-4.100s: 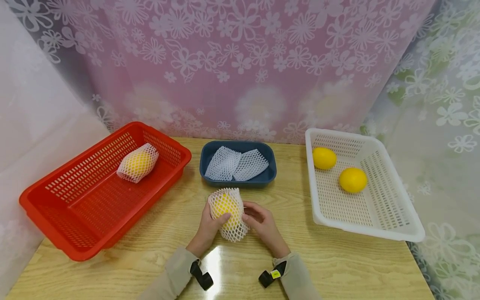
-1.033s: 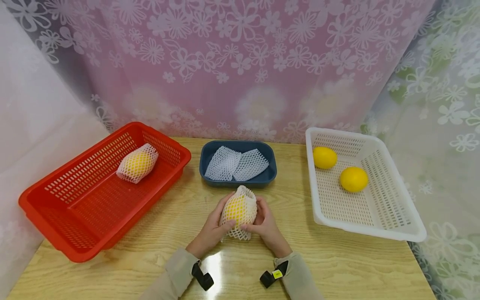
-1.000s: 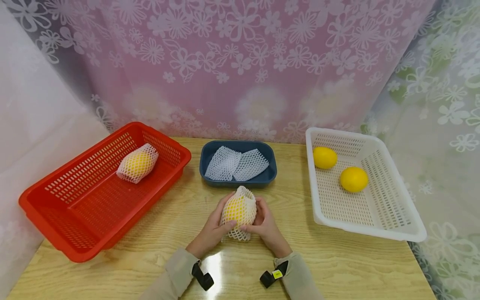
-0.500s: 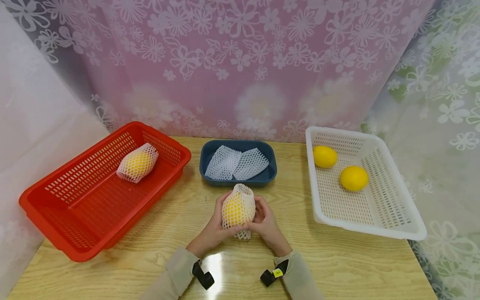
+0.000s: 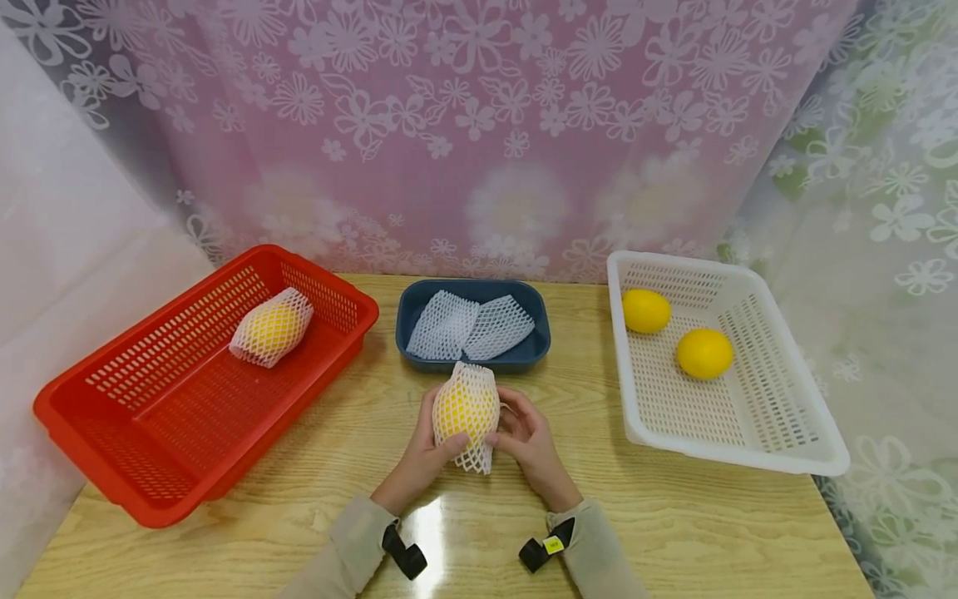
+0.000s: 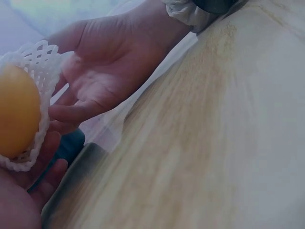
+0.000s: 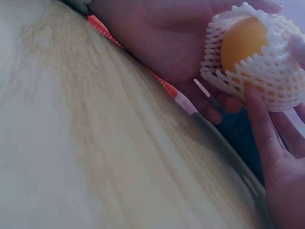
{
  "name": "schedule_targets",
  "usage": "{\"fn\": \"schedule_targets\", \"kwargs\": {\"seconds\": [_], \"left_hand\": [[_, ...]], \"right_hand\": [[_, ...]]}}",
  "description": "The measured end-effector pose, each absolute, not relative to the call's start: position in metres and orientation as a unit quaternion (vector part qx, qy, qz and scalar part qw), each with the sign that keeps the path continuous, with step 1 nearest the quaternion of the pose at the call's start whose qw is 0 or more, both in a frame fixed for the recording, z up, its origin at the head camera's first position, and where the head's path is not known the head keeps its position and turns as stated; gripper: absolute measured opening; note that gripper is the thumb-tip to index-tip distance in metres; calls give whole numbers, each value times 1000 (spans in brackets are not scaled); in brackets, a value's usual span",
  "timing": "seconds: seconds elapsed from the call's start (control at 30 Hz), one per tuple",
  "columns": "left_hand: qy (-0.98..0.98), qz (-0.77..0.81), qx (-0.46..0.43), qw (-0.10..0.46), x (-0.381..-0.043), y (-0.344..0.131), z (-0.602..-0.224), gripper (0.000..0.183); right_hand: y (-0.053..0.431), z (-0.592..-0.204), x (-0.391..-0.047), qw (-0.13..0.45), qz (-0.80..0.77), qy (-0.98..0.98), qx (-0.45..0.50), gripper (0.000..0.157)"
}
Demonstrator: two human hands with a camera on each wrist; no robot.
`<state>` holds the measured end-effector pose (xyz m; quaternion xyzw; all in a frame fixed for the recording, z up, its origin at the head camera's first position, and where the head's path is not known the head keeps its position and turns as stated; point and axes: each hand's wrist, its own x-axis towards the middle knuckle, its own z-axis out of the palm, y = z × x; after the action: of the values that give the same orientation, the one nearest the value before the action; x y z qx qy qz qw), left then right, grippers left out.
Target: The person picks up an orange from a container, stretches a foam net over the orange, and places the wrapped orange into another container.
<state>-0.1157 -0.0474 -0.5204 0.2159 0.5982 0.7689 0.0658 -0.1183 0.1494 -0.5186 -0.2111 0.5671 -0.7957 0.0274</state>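
Observation:
A lemon (image 5: 455,413) sits inside a white foam net sleeve (image 5: 477,459), held up over the table in front of the blue tray. My left hand (image 5: 417,466) grips the sleeved lemon from the left, its thumb across the front. On the other side, my right hand (image 5: 535,456) pinches the sleeve's right edge between thumb and fingers. The net covers most of the fruit, with loose mesh above and below it. In the right wrist view, bare lemon skin (image 7: 243,43) shows through a gap in the mesh.
A red basket (image 5: 187,416) at the left holds one netted lemon (image 5: 271,328). Two flat foam nets (image 5: 443,326) lie in the blue tray (image 5: 473,364). The white basket (image 5: 756,456) at the right contains two bare lemons (image 5: 704,353). Curtains hang behind the wooden table (image 5: 674,532).
The sleeve has been turned and drawn further around the lemon. Over the last half second, the netted lemon has shifted slightly left, and the right fingers have spread away from its side.

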Motion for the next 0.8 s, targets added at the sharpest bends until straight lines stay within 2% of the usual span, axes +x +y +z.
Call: {"fn": "schedule_targets", "kwargs": {"seconds": [0.23, 0.6, 0.8], "left_hand": [[608, 766, 196, 73, -116, -46, -521, 89], [577, 792, 191, 64, -115, -48, -521, 78], [575, 795, 175, 77, -113, -51, -518, 72]], "right_hand": [[150, -518, -118, 32, -798, 566, -206, 68], [148, -521, -119, 2, -790, 566, -235, 58], [149, -519, -119, 17, -797, 560, -224, 61]]}}
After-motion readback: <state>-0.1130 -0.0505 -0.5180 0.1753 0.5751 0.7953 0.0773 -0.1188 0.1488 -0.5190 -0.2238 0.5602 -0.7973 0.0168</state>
